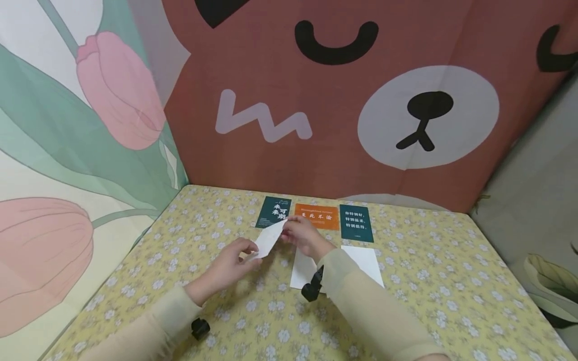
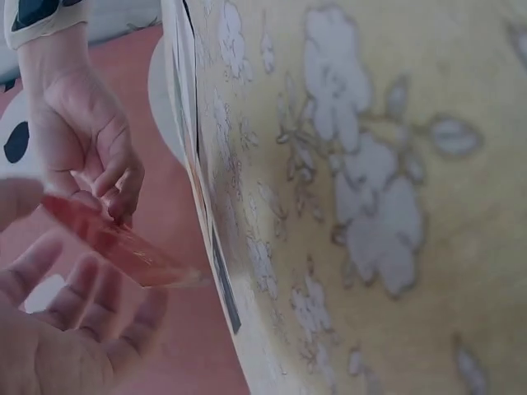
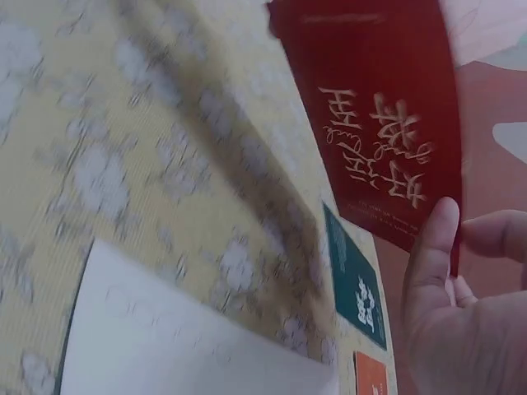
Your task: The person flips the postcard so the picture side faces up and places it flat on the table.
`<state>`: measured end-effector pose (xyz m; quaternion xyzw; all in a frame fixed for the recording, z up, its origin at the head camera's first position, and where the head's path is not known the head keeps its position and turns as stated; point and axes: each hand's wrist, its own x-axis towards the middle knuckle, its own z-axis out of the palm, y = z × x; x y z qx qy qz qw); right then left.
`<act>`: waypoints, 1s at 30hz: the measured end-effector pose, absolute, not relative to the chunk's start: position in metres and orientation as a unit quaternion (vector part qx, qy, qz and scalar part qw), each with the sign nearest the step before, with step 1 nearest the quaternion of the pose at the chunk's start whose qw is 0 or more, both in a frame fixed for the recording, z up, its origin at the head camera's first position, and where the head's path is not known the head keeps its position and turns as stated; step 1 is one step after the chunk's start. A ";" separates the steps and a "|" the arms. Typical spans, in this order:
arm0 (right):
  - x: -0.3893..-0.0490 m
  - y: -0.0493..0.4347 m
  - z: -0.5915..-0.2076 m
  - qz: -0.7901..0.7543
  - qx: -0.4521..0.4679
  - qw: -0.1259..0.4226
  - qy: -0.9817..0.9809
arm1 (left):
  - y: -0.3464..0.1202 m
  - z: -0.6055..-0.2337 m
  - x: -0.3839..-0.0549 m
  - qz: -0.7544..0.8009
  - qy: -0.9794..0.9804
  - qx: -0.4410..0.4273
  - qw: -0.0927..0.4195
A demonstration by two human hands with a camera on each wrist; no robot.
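Both hands hold one card (image 1: pixel 269 238) above the table, tilted, with its white side toward the head camera. Its other side, in the right wrist view, is a red face (image 3: pixel 387 123) with gold writing. My right hand (image 1: pixel 307 235) pinches the far corner between thumb and fingers. At the near end, my left hand (image 1: pixel 237 258) grips the card's edge. The left wrist view has the card (image 2: pixel 115 247) stretching from the left thumb toward the right hand (image 2: pixel 90 132). White sheets (image 1: pixel 367 259) lie below the right forearm, which partly covers them.
A dark green card (image 1: pixel 267 213), an orange card (image 1: pixel 329 210) and another dark green card (image 1: pixel 356 223) lie in a row near the table's back edge. A flowered yellow cloth (image 1: pixel 424 301) covers the table. A printed bear backdrop (image 1: pixel 253 165) rises behind it.
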<state>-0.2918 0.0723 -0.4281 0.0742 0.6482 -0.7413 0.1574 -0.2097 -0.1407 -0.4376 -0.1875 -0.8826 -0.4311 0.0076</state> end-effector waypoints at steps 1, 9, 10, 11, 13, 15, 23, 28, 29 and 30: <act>-0.292 0.072 -0.428 -0.745 0.072 0.159 0.644 | -0.142 -0.438 -0.210 -0.445 -0.876 -0.189 0.011; -0.287 0.066 -0.426 -0.728 0.056 0.127 0.672 | -0.150 -0.435 -0.213 -0.552 -0.824 -0.126 0.001; -0.286 0.065 -0.427 -0.719 0.055 0.121 0.682 | -0.151 -0.435 -0.214 -0.568 -0.815 -0.118 -0.006; -0.286 0.065 -0.428 -0.710 0.055 0.115 0.692 | -0.152 -0.434 -0.214 -0.585 -0.804 -0.107 -0.012; -0.285 0.064 -0.430 -0.695 0.054 0.102 0.710 | -0.154 -0.434 -0.216 -0.625 -0.776 -0.085 -0.022; -0.285 0.064 -0.430 -0.687 0.054 0.093 0.718 | -0.156 -0.433 -0.218 -0.661 -0.747 -0.062 -0.028; -0.286 0.067 -0.435 -0.667 0.050 0.083 0.739 | -0.163 -0.439 -0.223 -0.759 -0.648 0.021 -0.059; -0.285 0.071 -0.443 -0.665 0.039 0.120 0.736 | -0.164 -0.440 -0.223 -0.791 -0.608 0.058 -0.027; -0.284 0.071 -0.445 -0.667 0.035 0.128 0.733 | -0.164 -0.441 -0.223 -0.792 -0.607 0.064 -0.018; -0.284 0.072 -0.445 -0.670 0.030 0.136 0.730 | -0.164 -0.441 -0.223 -0.792 -0.607 0.067 -0.011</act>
